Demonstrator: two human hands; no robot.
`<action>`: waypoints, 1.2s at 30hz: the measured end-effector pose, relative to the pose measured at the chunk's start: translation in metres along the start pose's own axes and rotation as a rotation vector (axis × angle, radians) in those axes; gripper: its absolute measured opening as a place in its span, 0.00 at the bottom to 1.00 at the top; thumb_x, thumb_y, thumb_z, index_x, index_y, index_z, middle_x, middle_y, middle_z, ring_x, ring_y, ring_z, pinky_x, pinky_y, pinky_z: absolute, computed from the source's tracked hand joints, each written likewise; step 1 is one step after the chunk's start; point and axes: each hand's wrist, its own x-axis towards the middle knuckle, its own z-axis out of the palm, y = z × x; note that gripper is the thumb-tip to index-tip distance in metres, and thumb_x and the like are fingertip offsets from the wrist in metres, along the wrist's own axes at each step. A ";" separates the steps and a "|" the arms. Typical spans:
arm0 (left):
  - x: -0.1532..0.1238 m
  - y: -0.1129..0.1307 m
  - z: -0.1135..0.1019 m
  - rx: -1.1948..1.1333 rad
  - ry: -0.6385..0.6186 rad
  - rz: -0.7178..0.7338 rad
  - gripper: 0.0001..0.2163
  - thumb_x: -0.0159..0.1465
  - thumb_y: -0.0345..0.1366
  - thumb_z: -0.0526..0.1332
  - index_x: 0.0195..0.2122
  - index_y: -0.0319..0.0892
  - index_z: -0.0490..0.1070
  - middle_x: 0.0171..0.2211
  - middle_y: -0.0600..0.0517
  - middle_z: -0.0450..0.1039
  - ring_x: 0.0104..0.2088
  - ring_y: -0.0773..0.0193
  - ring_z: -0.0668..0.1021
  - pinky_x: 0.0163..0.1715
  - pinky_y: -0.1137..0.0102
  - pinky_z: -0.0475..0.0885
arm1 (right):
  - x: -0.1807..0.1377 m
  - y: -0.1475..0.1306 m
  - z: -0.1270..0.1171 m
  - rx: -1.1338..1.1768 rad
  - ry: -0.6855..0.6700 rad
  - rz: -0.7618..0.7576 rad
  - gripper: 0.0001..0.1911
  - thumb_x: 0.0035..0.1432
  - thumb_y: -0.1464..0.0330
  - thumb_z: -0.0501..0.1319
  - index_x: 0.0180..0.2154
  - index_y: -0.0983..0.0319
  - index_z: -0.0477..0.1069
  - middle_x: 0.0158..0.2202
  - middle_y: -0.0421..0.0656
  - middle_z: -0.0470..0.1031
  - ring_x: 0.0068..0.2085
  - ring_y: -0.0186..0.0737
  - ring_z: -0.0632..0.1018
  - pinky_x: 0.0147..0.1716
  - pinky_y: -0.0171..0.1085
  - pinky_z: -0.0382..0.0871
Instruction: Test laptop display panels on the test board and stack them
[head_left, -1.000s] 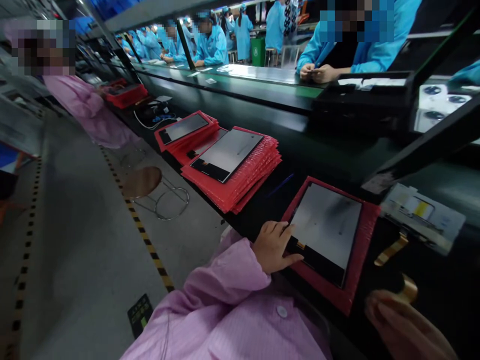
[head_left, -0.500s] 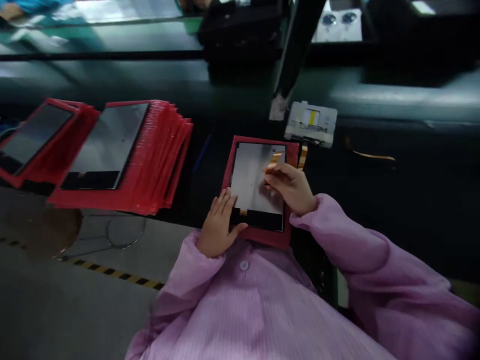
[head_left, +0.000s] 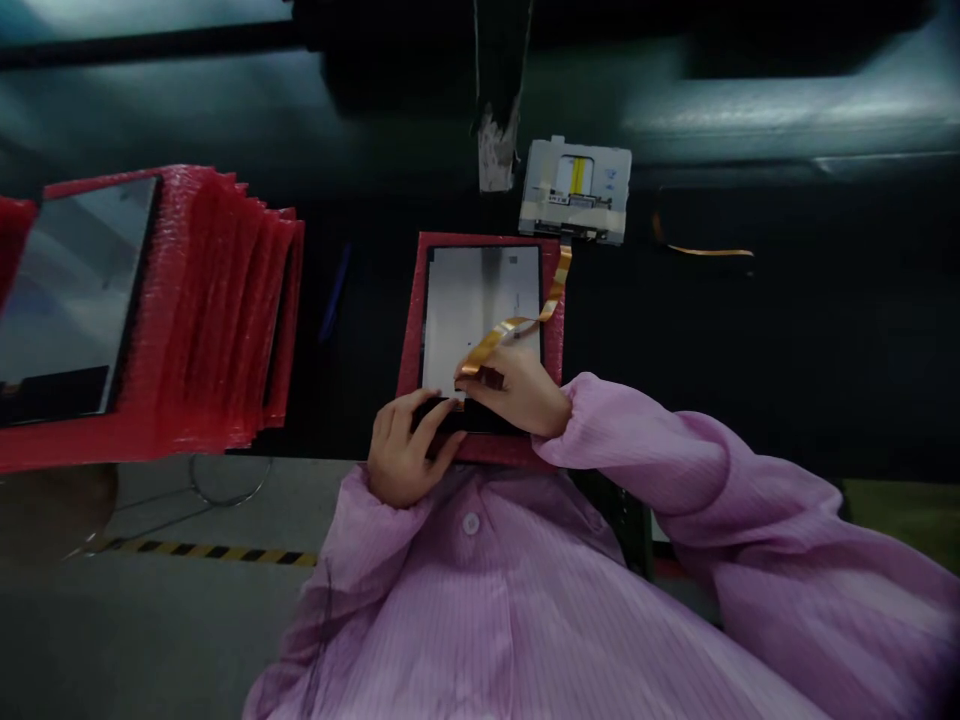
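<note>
A display panel with a pale back and a black lower strip lies on a red bubble-wrap sheet in front of me. My right hand pinches the end of an orange flat ribbon cable over the panel's lower part. The cable runs up to a flat grey test board behind the panel. My left hand rests with fingers apart on the panel's lower left corner, its index fingertip near a small copper-coloured connector. Whether the cable touches that connector I cannot tell.
To the left stands a stack of red bubble-wrap sheets with another display panel on top. A blue pen-like stick lies between stack and work. A second orange strip lies at right. A dark post rises behind.
My right hand has brought the cable end down and left, from mid-panel to the lower strip. My left fingers have shifted towards the connector. The camera view has moved too.
</note>
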 end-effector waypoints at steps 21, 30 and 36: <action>0.002 -0.004 0.001 -0.093 0.124 -0.010 0.16 0.53 0.37 0.73 0.36 0.41 0.67 0.34 0.50 0.77 0.35 0.62 0.78 0.38 0.67 0.73 | -0.002 0.010 0.008 -0.219 -0.110 -0.113 0.12 0.62 0.65 0.58 0.40 0.63 0.77 0.43 0.42 0.77 0.49 0.33 0.72 0.50 0.35 0.65; 0.000 -0.006 0.001 -0.110 0.086 -0.013 0.13 0.54 0.35 0.72 0.33 0.42 0.67 0.33 0.51 0.77 0.35 0.62 0.77 0.38 0.67 0.73 | -0.002 0.009 0.008 -0.201 -0.115 -0.082 0.12 0.62 0.65 0.58 0.40 0.63 0.78 0.42 0.41 0.78 0.48 0.33 0.71 0.48 0.34 0.63; 0.001 -0.006 0.001 -0.115 0.083 0.000 0.14 0.53 0.34 0.73 0.33 0.41 0.68 0.33 0.51 0.77 0.35 0.61 0.76 0.37 0.66 0.74 | -0.003 0.006 0.007 -0.165 -0.077 -0.055 0.11 0.62 0.67 0.58 0.38 0.65 0.78 0.41 0.41 0.78 0.47 0.32 0.72 0.46 0.33 0.63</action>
